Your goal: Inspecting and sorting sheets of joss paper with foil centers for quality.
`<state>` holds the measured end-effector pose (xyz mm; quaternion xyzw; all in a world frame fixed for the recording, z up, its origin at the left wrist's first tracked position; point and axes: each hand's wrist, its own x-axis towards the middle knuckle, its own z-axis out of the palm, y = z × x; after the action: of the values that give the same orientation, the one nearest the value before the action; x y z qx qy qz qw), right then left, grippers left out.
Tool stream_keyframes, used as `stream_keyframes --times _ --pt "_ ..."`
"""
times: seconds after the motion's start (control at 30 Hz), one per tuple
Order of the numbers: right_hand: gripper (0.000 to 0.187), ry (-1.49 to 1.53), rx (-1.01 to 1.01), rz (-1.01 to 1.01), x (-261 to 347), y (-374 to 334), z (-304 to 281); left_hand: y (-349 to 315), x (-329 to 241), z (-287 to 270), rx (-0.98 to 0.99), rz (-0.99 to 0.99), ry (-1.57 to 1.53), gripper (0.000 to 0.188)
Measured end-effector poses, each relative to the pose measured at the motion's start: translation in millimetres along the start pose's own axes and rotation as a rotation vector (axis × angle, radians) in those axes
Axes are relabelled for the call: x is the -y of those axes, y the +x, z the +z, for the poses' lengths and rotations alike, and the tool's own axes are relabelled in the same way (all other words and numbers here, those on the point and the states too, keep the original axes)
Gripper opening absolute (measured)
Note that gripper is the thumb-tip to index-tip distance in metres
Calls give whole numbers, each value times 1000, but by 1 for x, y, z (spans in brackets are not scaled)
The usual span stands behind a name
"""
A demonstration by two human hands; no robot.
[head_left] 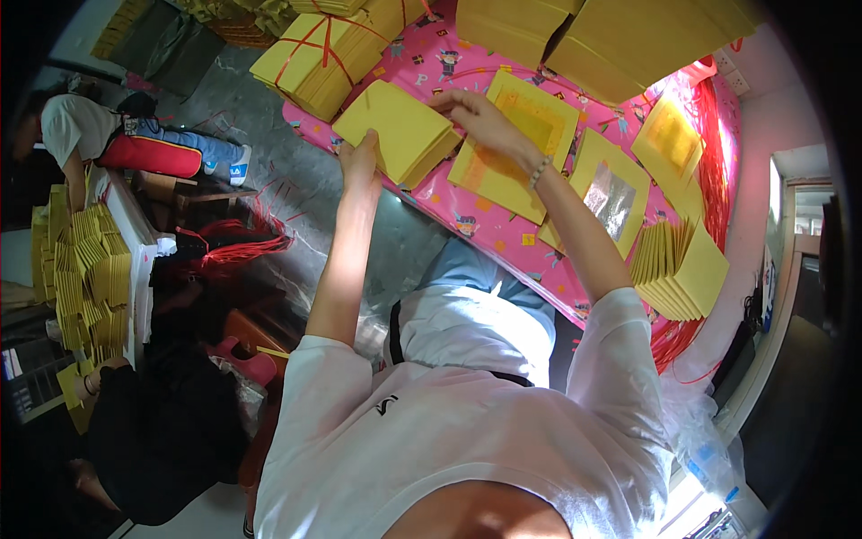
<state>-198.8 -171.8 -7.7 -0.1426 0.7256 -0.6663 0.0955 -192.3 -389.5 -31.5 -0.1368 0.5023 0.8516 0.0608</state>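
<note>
A thick stack of yellow paper [391, 130] rests at the left edge of the pink-covered table. My left hand [361, 162] grips its near-left side, thumb on top. My right hand [478, 119], a beaded bracelet at its wrist, reaches over to the stack's far right corner with fingers stretched out; whether they touch it I cannot tell. Under my right forearm lies a yellow sheet with an orange square [512, 108]. To its right is another yellow sheet with a silvery square [612, 202].
Yellow stacks tied with red string [314, 63] stand at the far left of the table [489, 229]. Large yellow bundles [628, 45] stand behind. Fanned yellow packets [681, 269] and hanging red strings [716, 171] are at right. Two people work by another table [139, 242] at left.
</note>
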Motion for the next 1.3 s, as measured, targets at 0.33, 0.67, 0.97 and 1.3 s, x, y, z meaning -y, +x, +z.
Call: stream_keyframes --times 0.33,0.67,0.97,1.3 --pt "32 -331 -164 192 -7 12 0 8 16 -1 -47 270 346 26" --pt "28 -449 -196 174 3 12 8 10 16 0 -107 355 456 26" --pt "23 -559 -186 157 6 14 11 -3 8 8 -155 576 829 39" --pt "22 -678 -161 193 8 21 13 -12 0 -5 -121 538 1164 50"
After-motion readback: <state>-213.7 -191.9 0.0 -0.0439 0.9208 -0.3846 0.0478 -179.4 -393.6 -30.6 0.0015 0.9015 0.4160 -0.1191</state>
